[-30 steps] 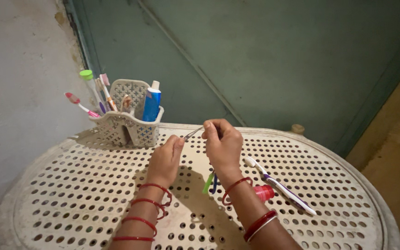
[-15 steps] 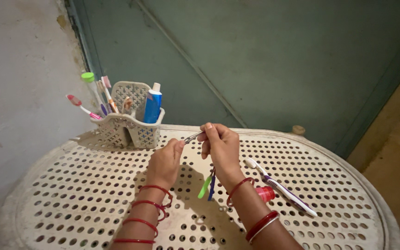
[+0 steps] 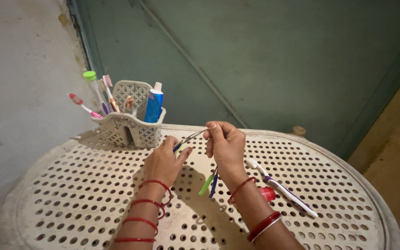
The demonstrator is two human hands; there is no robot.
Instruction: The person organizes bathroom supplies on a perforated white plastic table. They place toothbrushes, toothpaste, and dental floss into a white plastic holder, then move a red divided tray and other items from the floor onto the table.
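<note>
Over the middle of a perforated beige table [image 3: 70, 194], my left hand [image 3: 164, 162] and my right hand [image 3: 225, 146] each pinch one end of a thin metal strip [image 3: 191, 136] stretched between them; the strip has blue and green grips. A green handle [image 3: 206, 184] and a blue handle [image 3: 214, 184] hang below my right hand. Both wrists wear red bangles. What the strip is exactly, I cannot tell.
A beige plastic holder [image 3: 128, 125] at the table's back left carries several toothbrushes and a blue toothpaste tube [image 3: 153, 105]. A white and purple toothbrush [image 3: 281, 187] and a red-capped item [image 3: 267, 193] lie to the right of my right wrist. A green wall stands behind.
Both hands have stayed close together on the strip, shifting only slightly. The green and blue handles now hang lower under my right hand.
</note>
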